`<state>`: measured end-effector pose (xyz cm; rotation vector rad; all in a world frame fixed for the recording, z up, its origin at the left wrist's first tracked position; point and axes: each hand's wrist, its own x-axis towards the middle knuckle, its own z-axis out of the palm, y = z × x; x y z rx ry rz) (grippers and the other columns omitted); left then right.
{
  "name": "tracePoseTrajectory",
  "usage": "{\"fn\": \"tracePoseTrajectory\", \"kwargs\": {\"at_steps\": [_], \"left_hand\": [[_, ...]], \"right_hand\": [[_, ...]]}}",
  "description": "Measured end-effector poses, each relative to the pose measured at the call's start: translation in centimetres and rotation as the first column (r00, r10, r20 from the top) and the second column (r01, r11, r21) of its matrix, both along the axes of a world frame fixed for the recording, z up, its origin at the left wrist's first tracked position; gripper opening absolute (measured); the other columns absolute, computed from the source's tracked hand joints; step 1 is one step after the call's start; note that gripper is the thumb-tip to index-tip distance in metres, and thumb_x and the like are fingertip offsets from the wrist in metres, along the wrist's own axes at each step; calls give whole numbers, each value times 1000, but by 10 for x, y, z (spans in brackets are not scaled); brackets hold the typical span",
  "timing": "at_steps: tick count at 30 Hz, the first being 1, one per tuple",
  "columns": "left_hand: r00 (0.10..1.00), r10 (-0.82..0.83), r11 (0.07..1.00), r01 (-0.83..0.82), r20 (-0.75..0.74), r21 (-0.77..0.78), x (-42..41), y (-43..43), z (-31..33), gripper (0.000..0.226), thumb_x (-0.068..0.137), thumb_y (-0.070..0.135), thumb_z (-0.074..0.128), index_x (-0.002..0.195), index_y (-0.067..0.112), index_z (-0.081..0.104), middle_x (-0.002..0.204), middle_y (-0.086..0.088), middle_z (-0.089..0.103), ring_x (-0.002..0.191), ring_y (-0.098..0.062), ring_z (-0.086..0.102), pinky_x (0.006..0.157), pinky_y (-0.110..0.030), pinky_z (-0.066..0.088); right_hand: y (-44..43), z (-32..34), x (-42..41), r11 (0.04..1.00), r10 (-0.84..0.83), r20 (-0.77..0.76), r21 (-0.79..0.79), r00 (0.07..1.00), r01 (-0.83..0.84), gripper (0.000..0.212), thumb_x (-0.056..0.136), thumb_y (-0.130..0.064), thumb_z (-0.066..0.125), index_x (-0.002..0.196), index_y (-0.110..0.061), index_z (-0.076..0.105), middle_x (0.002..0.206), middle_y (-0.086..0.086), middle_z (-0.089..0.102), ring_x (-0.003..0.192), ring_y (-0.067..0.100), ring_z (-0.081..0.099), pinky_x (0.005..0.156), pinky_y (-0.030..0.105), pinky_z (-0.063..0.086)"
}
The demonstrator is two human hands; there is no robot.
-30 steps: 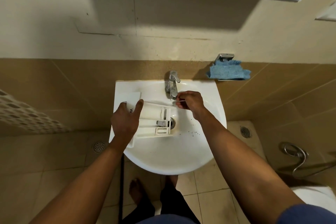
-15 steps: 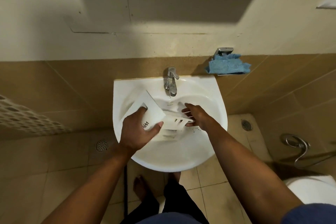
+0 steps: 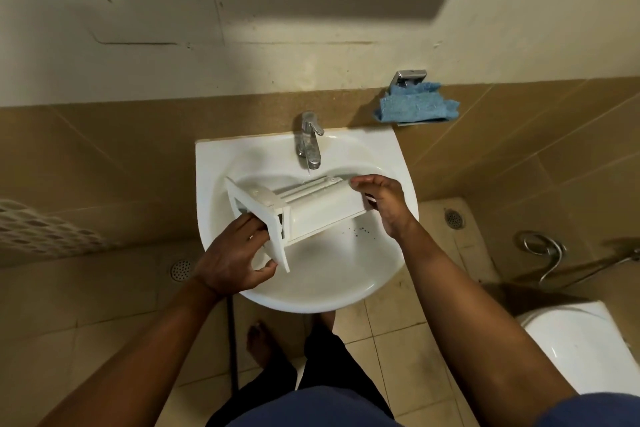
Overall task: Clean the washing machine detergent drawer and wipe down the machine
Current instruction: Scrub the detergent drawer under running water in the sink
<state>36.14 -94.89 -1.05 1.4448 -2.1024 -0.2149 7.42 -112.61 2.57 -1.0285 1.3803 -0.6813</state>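
Note:
The white detergent drawer (image 3: 318, 210) is held over the white washbasin (image 3: 401, 163), turned so its underside faces up. My left hand (image 3: 232, 256) grips its front panel at the lower left. Its far end sits in my right hand (image 3: 384, 201), just below the chrome tap (image 3: 308, 142). A thin stream of water falls from the tap onto the drawer. A blue cloth (image 3: 415, 106) hangs on a chrome holder on the wall, to the right of the tap.
Dark specks lie in the basin near my right wrist. A toilet (image 3: 575, 347) stands at the lower right, with a chrome hose hook (image 3: 543, 250) on the wall above it. Floor drains sit on both sides of the basin. My bare feet are under the basin.
The drawer was flipped from open side up to underside up. My left hand shifted from its top to the front panel's lower edge, and my right hand took hold of the far end.

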Motion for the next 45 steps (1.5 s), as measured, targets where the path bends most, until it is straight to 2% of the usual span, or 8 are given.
{"fn": "tracePoseTrajectory", "kwargs": {"at_steps": [15, 19, 24, 30, 35, 38, 40, 45], "left_hand": [[999, 19, 1000, -20, 44, 14, 4, 6, -13, 43, 87, 34, 73, 123, 11, 68, 133, -8, 57, 137, -28, 48, 120, -31, 34], [980, 167, 979, -153, -104, 133, -5, 4, 6, 56, 73, 44, 79, 118, 13, 65, 110, 5, 61, 101, -15, 61, 82, -27, 56], [829, 471, 863, -361, -302, 354, -11, -16, 30, 35, 76, 49, 77, 87, 31, 49, 71, 19, 51, 69, 5, 56, 56, -3, 36], [641, 711, 669, -490, -289, 558, -13, -63, 38, 41, 92, 37, 70, 68, 21, 42, 67, 5, 48, 66, -14, 51, 63, -28, 37], [469, 819, 555, -501, -331, 664, -3, -73, 34, 46, 96, 41, 61, 67, 11, 43, 68, -4, 50, 66, -20, 47, 67, -34, 37], [479, 826, 541, -523, -298, 659, -9, -78, 34, 46, 96, 43, 60, 66, 14, 42, 69, 0, 50, 70, -20, 49, 69, -34, 36], [468, 836, 528, -542, -287, 654, -12, -81, 34, 46, 96, 44, 60, 65, 17, 41, 69, 3, 49, 68, -16, 47, 70, -33, 35], [455, 848, 512, -564, -273, 648, -15, -84, 29, 44, 95, 47, 60, 67, 18, 44, 70, 5, 50, 66, -10, 48, 70, -33, 36]], "right_hand": [[9, -9, 12, 970, -238, 55, 65, 970, 234, 18, 75, 0, 69, 69, -16, 75, 77, -2, 68, 78, 18, 57, 71, 29, 42], [-9, -5, 13, 978, -130, -84, 155, 988, 142, 21, 83, -12, 73, 101, -17, 82, 101, -2, 74, 91, 15, 62, 80, 33, 49], [-31, 1, 22, 984, -30, -120, 170, 992, 50, 20, 93, -12, 64, 107, -8, 78, 111, 11, 75, 94, 26, 69, 79, 37, 60], [-51, 11, 57, 988, -129, -354, -124, 926, 90, 10, 85, -18, 73, 78, -17, 79, 84, 6, 77, 82, 21, 69, 77, 34, 55], [-49, 15, 84, 930, -94, -670, -323, 736, -175, 20, 90, -27, 65, 90, -15, 81, 92, 4, 79, 92, 23, 70, 83, 28, 51], [-54, 14, 94, 966, -92, -455, -256, 886, -31, 18, 88, -19, 66, 85, -7, 79, 88, 12, 78, 83, 27, 73, 82, 35, 59], [-56, 15, 99, 990, -123, -87, 53, 989, 128, 21, 94, -14, 60, 90, 3, 72, 88, 22, 75, 67, 31, 72, 73, 43, 64], [-58, 17, 106, 850, -227, 478, 523, 848, -68, 45, 105, -17, 32, 114, 18, 58, 101, 34, 70, 87, 45, 73, 68, 46, 64]]}}
